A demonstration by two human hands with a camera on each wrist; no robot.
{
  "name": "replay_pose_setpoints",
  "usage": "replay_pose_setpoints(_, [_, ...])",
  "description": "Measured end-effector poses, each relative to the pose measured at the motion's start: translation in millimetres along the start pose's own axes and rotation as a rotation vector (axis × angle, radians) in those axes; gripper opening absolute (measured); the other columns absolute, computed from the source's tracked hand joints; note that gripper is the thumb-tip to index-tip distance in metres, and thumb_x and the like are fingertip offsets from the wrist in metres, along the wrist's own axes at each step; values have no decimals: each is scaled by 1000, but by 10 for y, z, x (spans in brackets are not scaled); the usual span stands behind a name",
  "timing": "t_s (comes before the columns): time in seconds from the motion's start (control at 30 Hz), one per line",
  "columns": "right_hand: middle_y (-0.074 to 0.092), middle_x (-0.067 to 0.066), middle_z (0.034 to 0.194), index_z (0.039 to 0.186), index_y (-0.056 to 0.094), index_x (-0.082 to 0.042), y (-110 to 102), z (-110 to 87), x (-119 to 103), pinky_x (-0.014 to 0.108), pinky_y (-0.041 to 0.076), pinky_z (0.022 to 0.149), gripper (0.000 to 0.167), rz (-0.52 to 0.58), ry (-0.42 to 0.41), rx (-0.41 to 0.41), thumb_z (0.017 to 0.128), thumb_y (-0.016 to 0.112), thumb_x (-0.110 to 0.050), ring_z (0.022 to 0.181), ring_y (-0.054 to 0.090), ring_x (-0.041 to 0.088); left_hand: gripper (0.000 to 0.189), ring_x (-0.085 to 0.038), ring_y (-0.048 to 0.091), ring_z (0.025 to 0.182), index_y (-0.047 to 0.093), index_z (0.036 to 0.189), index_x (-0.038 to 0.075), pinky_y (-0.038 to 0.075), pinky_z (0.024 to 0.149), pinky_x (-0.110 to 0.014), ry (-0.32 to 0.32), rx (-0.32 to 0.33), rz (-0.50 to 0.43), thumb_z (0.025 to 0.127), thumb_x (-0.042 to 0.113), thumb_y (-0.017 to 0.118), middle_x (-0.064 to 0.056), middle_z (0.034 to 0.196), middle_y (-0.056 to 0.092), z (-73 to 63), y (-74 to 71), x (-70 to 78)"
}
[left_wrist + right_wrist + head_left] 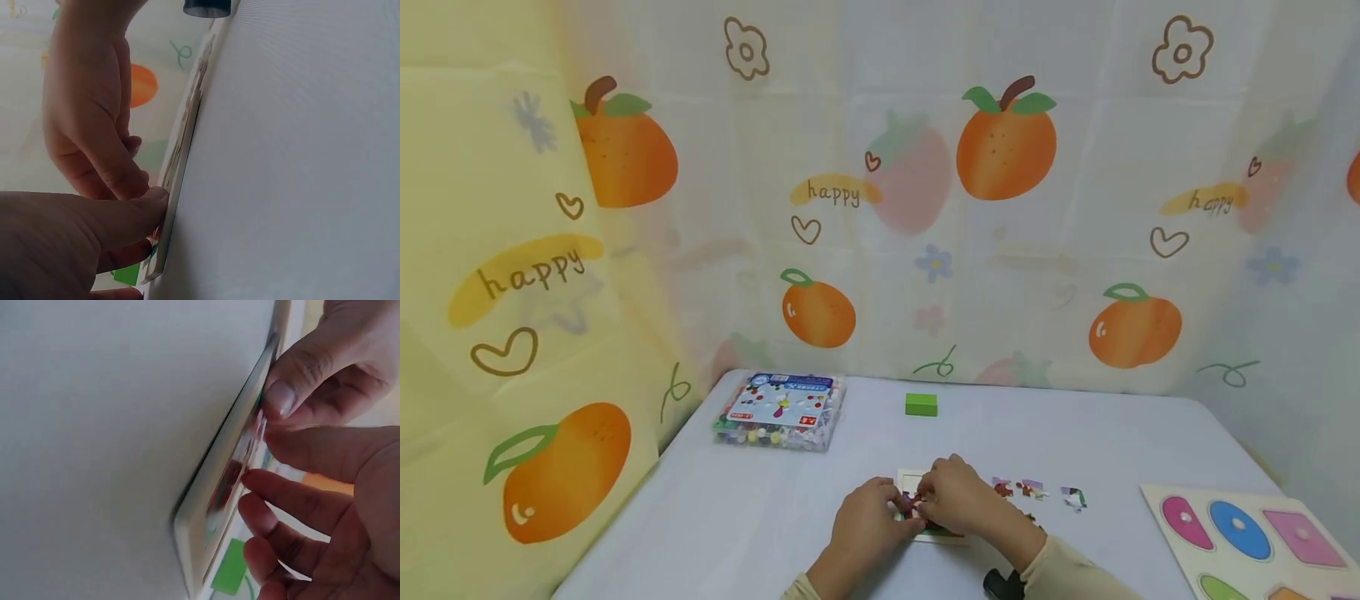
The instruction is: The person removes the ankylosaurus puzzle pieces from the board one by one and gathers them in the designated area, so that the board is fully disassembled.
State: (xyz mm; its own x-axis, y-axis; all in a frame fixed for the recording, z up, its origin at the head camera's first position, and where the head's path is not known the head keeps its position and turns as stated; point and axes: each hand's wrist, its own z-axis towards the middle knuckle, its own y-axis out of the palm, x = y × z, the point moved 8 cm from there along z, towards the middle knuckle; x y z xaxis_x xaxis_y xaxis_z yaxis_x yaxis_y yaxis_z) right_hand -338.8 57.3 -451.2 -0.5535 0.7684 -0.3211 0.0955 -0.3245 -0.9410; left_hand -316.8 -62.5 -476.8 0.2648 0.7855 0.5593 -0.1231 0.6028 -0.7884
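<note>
A small jigsaw board with a pale frame lies on the white table. Reddish picture pieces sit inside its frame. At its left side, my left hand holds the board, the thumb over the near edge and bent fingers farther along the border. From the right, my right hand reaches over the board and pinches a jigsaw piece between thumb and index finger, low against the picture. The two hands' fingertips nearly meet there. Most of the picture is hidden under the hands in the head view.
Loose jigsaw pieces lie right of the board. A green block stands behind it, and a clear case of colourful beads at the back left. A shape board with knobs is at the right. A black object lies by the right forearm.
</note>
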Motion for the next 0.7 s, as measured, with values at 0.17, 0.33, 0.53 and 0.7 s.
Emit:
replay_pose_setpoints(0.17, [55, -8, 75, 88, 69, -10, -31, 15, 33, 32, 42, 66, 18, 93, 44, 12, 75, 77, -19, 73, 48, 14, 30, -17, 61, 80, 62, 64, 27, 45, 60, -33, -9, -8, -8, 67, 42, 88, 3, 98, 66, 11, -2, -3])
replay_pose_setpoints(0.33, [52, -10, 65, 86, 63, -11, -77, 8, 30, 27, 42, 54, 24, 211, 33, 40, 70, 80, -8, 58, 48, 7, 38, -9, 44, 59, 56, 68, 22, 35, 49, -29, -22, -22, -16, 67, 43, 87, 10, 77, 51, 16, 10, 9])
replay_pose_setpoints(0.53, [52, -11, 63, 88, 68, -13, -169, -24, 96, 26, 41, 52, 20, 175, 52, 65, 72, 80, -16, 57, 47, 5, 42, -10, 42, 58, 53, 69, 21, 34, 49, -29, -28, -22, -9, 67, 45, 87, 9, 74, 47, 26, 17, 19])
replay_pose_setpoints(0.7, [53, -10, 72, 88, 71, -16, -335, -294, 382, 31, 43, 60, 17, 137, 86, 47, 72, 76, -19, 68, 48, 11, 43, -10, 41, 57, 52, 67, 20, 33, 48, -30, -25, -12, 4, 67, 46, 87, 9, 74, 46, -7, -18, -20])
